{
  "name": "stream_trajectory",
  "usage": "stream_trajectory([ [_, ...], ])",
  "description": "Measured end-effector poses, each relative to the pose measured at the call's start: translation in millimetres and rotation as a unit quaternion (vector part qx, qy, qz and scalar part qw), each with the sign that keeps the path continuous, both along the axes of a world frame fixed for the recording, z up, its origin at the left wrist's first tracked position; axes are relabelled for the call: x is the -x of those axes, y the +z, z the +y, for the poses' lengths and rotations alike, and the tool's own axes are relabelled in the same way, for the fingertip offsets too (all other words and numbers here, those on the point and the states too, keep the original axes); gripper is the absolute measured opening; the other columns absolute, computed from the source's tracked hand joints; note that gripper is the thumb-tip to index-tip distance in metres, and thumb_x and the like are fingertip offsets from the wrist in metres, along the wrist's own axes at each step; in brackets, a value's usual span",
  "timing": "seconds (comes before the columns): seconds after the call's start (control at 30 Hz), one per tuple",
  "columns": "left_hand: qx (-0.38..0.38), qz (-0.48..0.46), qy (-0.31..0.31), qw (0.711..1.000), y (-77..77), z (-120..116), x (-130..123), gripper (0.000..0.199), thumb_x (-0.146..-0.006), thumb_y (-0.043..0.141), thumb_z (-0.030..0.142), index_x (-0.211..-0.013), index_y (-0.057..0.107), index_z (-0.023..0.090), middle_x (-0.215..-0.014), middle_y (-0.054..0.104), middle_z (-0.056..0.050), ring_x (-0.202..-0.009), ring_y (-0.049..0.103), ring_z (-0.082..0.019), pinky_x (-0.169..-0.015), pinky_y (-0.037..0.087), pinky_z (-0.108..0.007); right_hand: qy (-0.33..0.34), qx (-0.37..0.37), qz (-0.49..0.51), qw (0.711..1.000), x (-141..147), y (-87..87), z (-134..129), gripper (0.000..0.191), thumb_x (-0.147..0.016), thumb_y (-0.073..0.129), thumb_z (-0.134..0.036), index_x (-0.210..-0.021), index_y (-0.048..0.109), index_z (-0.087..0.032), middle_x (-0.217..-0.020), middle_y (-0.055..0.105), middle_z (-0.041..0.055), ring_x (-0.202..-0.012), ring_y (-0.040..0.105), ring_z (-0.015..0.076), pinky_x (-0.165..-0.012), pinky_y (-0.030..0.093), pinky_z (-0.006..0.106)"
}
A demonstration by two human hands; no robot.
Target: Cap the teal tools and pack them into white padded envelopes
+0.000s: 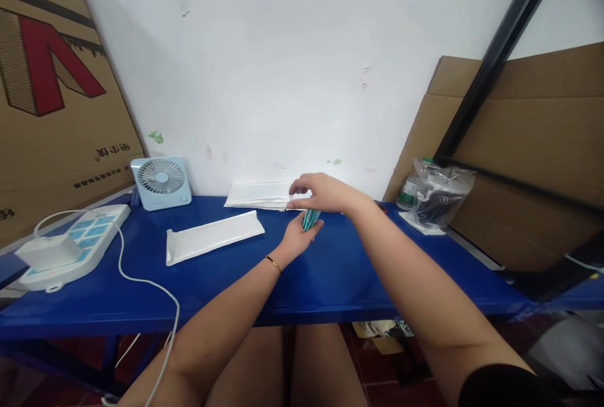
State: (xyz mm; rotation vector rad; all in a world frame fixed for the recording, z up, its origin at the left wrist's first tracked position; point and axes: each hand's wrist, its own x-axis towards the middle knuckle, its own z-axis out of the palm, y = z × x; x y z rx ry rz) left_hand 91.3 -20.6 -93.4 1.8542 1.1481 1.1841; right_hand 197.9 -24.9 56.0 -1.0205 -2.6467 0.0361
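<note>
My left hand is closed around a small bunch of slim, teal, shiny pieces; their exact kind is not clear. Just above it hovers my right hand, its thumb and fingers apart with nothing seen between them. Behind both hands, a pile of flat white padded envelopes lies against the wall, partly covered by my right hand. Another white envelope rests on its own to the left of my left hand, angled on the blue table.
A light blue fan stands at the back left. Near it lies a power strip with a white plug and a cable hanging over the front edge. At the right are a clear plastic bag, a jar and cardboard.
</note>
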Motion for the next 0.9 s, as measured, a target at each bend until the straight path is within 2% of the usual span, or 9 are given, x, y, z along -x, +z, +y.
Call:
stream_trajectory([
  [0.1,0.029,-0.045,-0.007,0.999,-7.3,-4,-2,0.034,-0.077,0.055,0.049,-0.072,0.054,0.016,-0.054,0.056,0.000,-0.052,0.055,-0.014,-0.053,0.042,-0.025,-0.033,-0.005,-0.026,0.999,16,-21.4,-4,0.039,-0.090,0.042,-0.044,-0.085,0.068,-0.016,-0.081,0.066,0.0063,-0.073,0.058,0.0160,-0.061,0.035,0.024],
  [0.23,0.062,-0.043,-0.041,0.996,-23.2,-5,4,0.028,-0.071,0.063,0.041,-0.065,0.058,0.015,-0.060,0.063,-0.005,-0.063,0.060,-0.018,-0.060,0.045,-0.027,-0.069,-0.020,-0.045,0.996,27,-59.4,-6,0.044,-0.093,0.036,-0.041,-0.074,0.067,-0.015,-0.074,0.067,0.0071,-0.070,0.058,0.0161,-0.060,0.032,0.025],
  [0.33,0.072,-0.010,-0.075,0.995,-27.1,-2,7,0.027,-0.071,0.062,0.041,-0.064,0.058,0.015,-0.056,0.060,-0.003,-0.060,0.059,-0.017,-0.058,0.045,-0.027,-0.083,-0.014,-0.040,0.996,19,-63.9,-8,0.045,-0.094,0.032,-0.039,-0.075,0.066,-0.016,-0.074,0.067,0.0067,-0.070,0.058,0.0161,-0.061,0.032,0.025],
  [0.4,0.072,0.031,-0.074,0.994,-24.0,1,8,0.027,-0.072,0.061,0.042,-0.064,0.058,0.016,-0.051,0.056,0.000,-0.054,0.055,-0.015,-0.053,0.042,-0.025,-0.085,-0.013,-0.052,0.995,7,-58.7,-11,0.043,-0.093,0.033,-0.040,-0.080,0.067,-0.017,-0.080,0.067,0.0072,-0.074,0.058,0.0169,-0.064,0.034,0.026],
  [0.5,0.085,0.103,-0.078,0.988,-14.7,3,12,0.023,-0.066,0.065,0.038,-0.061,0.057,0.017,-0.050,0.054,0.001,-0.050,0.051,-0.013,-0.047,0.037,-0.022,-0.063,-0.074,-0.097,0.990,-12,-56.5,-18,0.041,-0.077,0.058,-0.049,-0.103,0.063,-0.018,-0.100,0.064,0.0088,-0.094,0.055,0.0230,-0.080,0.035,0.031],
  [0.6,0.189,0.130,-0.130,0.965,-4.7,-3,17,0.027,-0.062,0.066,0.034,-0.051,0.048,0.018,-0.042,0.046,0.003,-0.037,0.040,-0.009,-0.038,0.029,-0.022,-0.047,-0.121,-0.193,0.973,-23,-71.1,-23,0.050,-0.060,0.074,-0.041,-0.102,0.062,-0.017,-0.100,0.063,0.0107,-0.100,0.051,0.0276,-0.090,0.030,0.038],
  [0.7,0.282,0.108,-0.197,0.933,3.8,-13,21,0.028,-0.061,0.067,0.031,-0.052,0.043,0.019,-0.041,0.040,0.006,-0.033,0.033,-0.007,-0.035,0.025,-0.021,-0.081,-0.099,-0.224,0.966,-26,-93.3,-25,0.026,-0.069,0.066,-0.029,-0.092,0.061,-0.017,-0.093,0.064,0.0102,-0.091,0.055,0.0245,-0.077,0.036,0.033],
  [0.83,0.246,0.157,-0.191,0.937,12.6,-20,36,0.026,-0.055,0.072,0.032,-0.054,0.051,0.018,-0.041,0.046,0.004,-0.034,0.040,-0.009,-0.036,0.028,-0.022,-0.106,-0.054,-0.210,0.970,-30,-114.0,-25,0.020,-0.076,0.056,-0.025,-0.095,0.059,-0.021,-0.092,0.065,0.0082,-0.084,0.059,0.0225,-0.066,0.037,0.027],
  [0.9,0.213,0.118,-0.173,0.954,15.5,-22,48,0.028,-0.051,0.077,0.034,-0.065,0.060,0.016,-0.051,0.058,0.000,-0.042,0.051,-0.012,-0.041,0.036,-0.022,-0.118,-0.038,-0.189,0.974,-35,-120.2,-25,0.020,-0.078,0.053,-0.026,-0.097,0.058,-0.022,-0.092,0.065,0.0068,-0.083,0.060,0.0219,-0.065,0.037,0.026],
])
